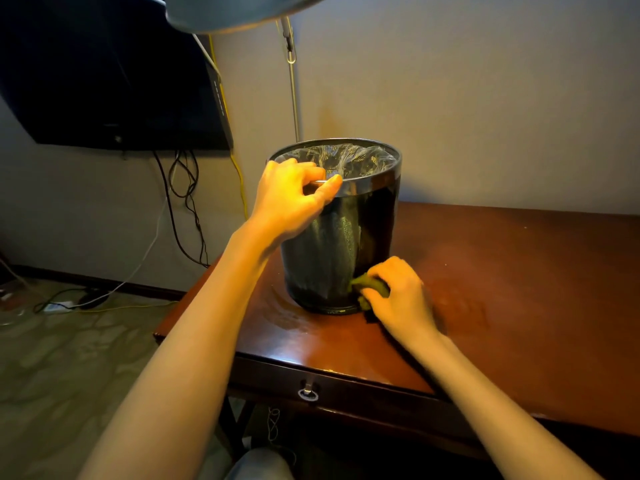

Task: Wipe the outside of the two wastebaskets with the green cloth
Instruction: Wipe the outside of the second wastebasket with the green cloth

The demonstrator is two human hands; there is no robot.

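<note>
One black wastebasket (349, 244) with a clear plastic liner stands upright on the left part of a dark wooden desk (502, 299). My left hand (294, 199) grips its near rim, thumb outside and fingers curled over the edge. My right hand (398, 299) holds a bunched green cloth (369, 284) against the basket's lower right side, close to the base. Most of the cloth is hidden under my fingers. Only one wastebasket is in view.
The desk has a drawer with a ring pull (308, 393) at its front edge. A wall-mounted TV (114, 81) and hanging cables (183, 202) are at the left. A lamp pole (293, 91) rises behind the basket. A power strip (55, 307) lies on the floor.
</note>
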